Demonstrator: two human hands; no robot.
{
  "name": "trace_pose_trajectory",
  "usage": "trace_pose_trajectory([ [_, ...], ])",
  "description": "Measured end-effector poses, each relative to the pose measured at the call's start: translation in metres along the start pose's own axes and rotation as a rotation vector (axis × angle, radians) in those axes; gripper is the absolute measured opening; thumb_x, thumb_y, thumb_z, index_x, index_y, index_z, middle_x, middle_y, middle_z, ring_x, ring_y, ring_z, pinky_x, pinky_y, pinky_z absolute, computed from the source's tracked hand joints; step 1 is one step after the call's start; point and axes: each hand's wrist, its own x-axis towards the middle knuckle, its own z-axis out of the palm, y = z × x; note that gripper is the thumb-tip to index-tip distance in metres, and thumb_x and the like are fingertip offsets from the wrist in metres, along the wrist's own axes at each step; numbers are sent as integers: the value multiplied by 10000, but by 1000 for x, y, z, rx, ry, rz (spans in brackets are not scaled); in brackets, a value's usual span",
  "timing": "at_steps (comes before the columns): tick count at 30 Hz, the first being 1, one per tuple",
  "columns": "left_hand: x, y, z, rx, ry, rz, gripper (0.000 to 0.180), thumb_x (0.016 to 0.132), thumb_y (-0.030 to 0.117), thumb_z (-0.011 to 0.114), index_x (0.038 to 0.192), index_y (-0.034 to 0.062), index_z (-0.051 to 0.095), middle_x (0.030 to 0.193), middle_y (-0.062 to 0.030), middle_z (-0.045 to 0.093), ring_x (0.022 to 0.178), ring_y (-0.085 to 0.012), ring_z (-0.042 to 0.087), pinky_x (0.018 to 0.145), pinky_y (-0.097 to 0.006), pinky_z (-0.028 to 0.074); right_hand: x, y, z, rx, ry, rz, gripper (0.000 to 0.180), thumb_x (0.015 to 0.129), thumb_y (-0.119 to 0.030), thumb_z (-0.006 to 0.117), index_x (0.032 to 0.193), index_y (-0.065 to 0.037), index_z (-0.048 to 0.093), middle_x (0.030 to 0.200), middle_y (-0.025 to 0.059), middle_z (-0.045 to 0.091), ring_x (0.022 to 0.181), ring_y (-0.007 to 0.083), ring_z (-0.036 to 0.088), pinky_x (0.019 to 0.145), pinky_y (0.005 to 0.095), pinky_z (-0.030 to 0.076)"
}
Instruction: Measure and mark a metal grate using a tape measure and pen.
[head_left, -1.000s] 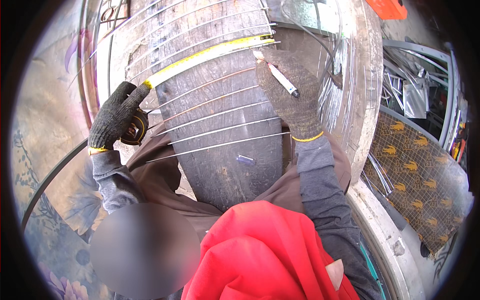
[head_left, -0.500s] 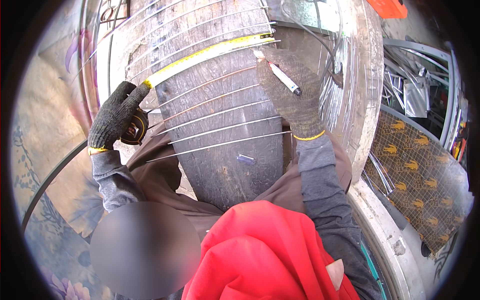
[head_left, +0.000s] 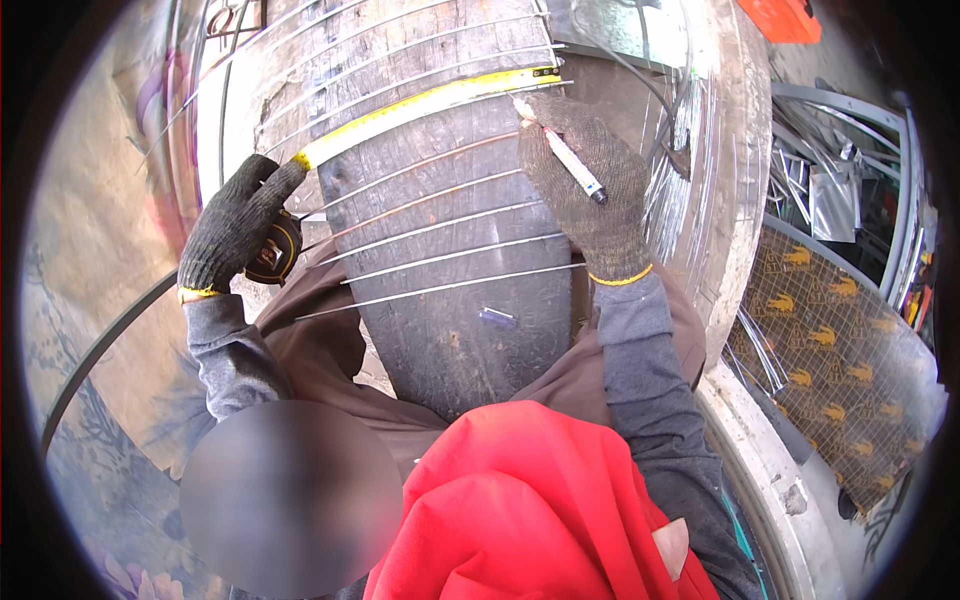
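My left hand [head_left: 232,222], in a dark knit glove, grips a black and yellow tape measure case [head_left: 275,248] at the left edge of a dark wooden board [head_left: 450,320]. Its yellow tape [head_left: 420,105] stretches right across the board to a metal hook end near my right hand. My right hand [head_left: 590,180], also gloved, holds a white marker [head_left: 568,160] with its tip against the tape's far end. Several thin metal rods [head_left: 440,250] lie across the board, roughly parallel to the tape.
A small blue-grey piece [head_left: 497,318] lies on the board below the rods. Red cloth [head_left: 520,510] fills the lower middle. A concrete ledge [head_left: 740,200] runs along the right, with metal scrap [head_left: 830,190] and a dark patterned cloth [head_left: 840,350] beyond it.
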Motion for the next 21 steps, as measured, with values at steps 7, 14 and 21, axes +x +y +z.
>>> trace_pose_trajectory([
  [7, -1, 1, -2, 58, -37, 81, 379, 1068, 387, 513, 1232, 66, 627, 951, -83, 567, 831, -144, 579, 806, -310, 484, -3, -1, 1, -75, -129, 54, 216, 922, -201, 747, 1103, -84, 751, 999, 109, 751, 897, 261, 739, 767, 355, 595],
  [14, 6, -31, 1, 305, 52, 517, 438, 1005, 55, 525, 1404, 220, 598, 1014, -110, 592, 883, -266, 646, 774, -377, 535, -4, 5, 5, -102, -74, -43, 248, 881, -242, 755, 1087, -104, 758, 963, 63, 769, 754, 211, 751, 629, 321, 578],
  [21, 5, -23, 2, 214, 49, 400, 302, 1070, 308, 513, 1273, 124, 640, 966, -79, 574, 840, -161, 590, 814, -312, 483, -8, 10, 10, -21, -33, -45, 265, 871, -200, 773, 1119, -107, 755, 1009, 75, 765, 844, 236, 756, 730, 334, 605],
])
